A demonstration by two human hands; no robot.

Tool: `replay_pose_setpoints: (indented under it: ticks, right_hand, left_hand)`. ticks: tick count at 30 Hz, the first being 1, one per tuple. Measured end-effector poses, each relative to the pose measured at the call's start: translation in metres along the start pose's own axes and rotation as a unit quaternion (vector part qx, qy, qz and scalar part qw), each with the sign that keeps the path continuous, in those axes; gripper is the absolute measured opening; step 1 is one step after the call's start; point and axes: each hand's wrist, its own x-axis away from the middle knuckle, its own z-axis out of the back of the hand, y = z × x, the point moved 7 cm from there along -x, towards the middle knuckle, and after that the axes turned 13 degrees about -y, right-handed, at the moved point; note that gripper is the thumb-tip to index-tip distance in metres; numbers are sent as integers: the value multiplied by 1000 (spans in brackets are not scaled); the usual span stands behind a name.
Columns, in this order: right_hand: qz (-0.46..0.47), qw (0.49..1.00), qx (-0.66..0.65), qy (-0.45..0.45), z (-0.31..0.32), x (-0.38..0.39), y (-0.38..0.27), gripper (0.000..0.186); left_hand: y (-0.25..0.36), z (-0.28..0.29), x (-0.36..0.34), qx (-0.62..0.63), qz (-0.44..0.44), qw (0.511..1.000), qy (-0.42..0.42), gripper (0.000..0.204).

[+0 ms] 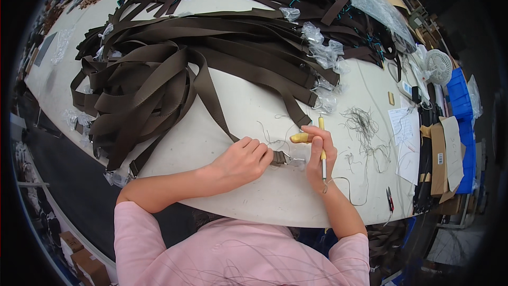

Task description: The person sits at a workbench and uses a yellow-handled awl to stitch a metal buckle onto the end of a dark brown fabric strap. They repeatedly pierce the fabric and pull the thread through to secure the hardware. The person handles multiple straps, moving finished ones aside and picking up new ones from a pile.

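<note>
My left hand (244,160) is closed round a dark brown webbing strap (210,100) near its end. Beyond my fist the strap's folded end shows a metal fitting (286,157) with clear plastic on it. In my right hand (321,153) is a slim yellow pen-shaped tool (322,123), held upright, with a thin metal lower end. A yellow cover (300,137) wraps one fingertip of that hand. The tool stands apart from the strap, to the right of the fitting. Another strap end (301,116) lies just beyond my right hand.
A large heap of brown straps (137,90) spreads over the white table (254,206), with plastic-wrapped fittings (324,53) at its right. More straps with blue buckles (344,8) lie behind. Loose threads (362,124), red-handled snips (390,199), papers (405,137) and a small fan (438,67) are at the right.
</note>
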Motion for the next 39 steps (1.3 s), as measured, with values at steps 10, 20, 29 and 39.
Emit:
replay_pose_setpoints:
  ticks: [10, 20, 29, 39]
  right_hand:
    - [17, 997, 65, 22, -1, 15, 14, 31]
    - [166, 942, 288, -55, -33, -5, -13, 32]
    - [179, 957, 225, -26, -22, -12, -3, 29]
    - [10, 982, -162, 97, 13, -5, 5, 64]
  left_hand:
    - [-58, 4, -5, 156, 138, 974, 84, 45]
    - [-58, -19, -27, 365, 75, 927, 43, 49]
    - [-44, -15, -34, 381, 66, 917, 92, 15]
    - [-62, -30, -29, 544, 125, 828, 52, 13]
